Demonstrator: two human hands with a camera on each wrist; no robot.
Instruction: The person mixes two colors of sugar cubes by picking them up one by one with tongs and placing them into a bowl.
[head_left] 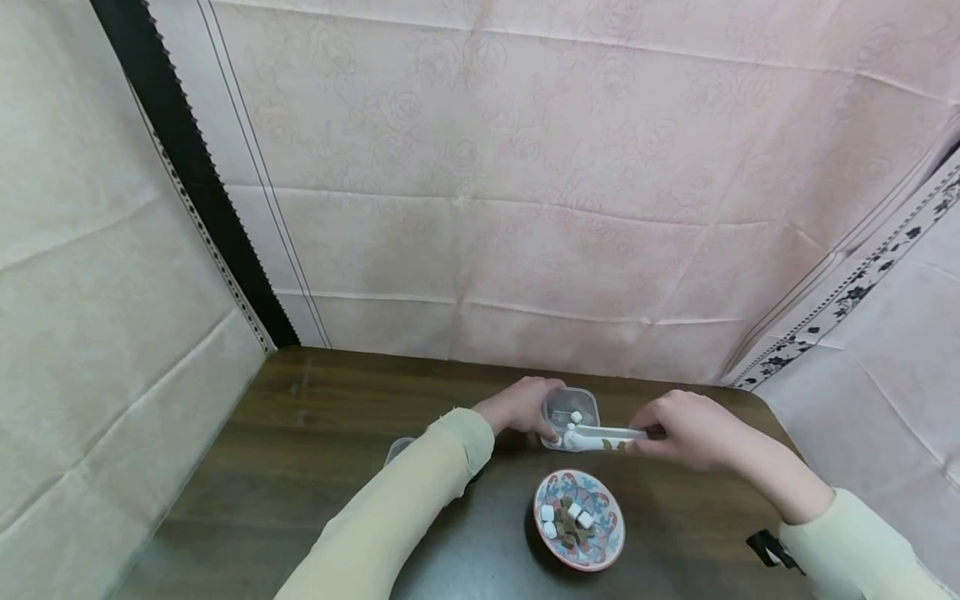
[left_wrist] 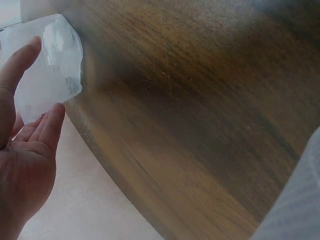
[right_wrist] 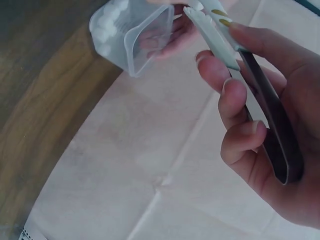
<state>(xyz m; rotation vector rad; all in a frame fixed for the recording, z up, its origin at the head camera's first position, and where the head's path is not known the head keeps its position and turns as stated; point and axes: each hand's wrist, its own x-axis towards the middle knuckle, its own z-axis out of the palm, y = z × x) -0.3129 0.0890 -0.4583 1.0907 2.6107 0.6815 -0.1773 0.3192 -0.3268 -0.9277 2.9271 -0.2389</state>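
Observation:
My left hand (head_left: 525,407) grips a clear plastic container (head_left: 562,402) near the table's far edge, thumb on one side and fingers on the other, as the left wrist view shows. Small white lumps (right_wrist: 109,25) lie inside the container. With my right hand (head_left: 686,429) I hold tongs (right_wrist: 272,107) with dark metal arms and pale, gold-marked tips. The tips reach over the container's near side among white pieces; whether they pinch one I cannot tell. Nearer me stands a patterned bowl (head_left: 617,546) holding several white cubes (head_left: 579,515) and brown pieces (head_left: 567,532).
Part of another clear plastic container (head_left: 397,448) shows behind my left sleeve (head_left: 405,508), which hides the rest. The dark wooden table (head_left: 315,467) ends just beyond the held container, against a pale cloth wall (head_left: 480,250). Cloth also hangs at both sides.

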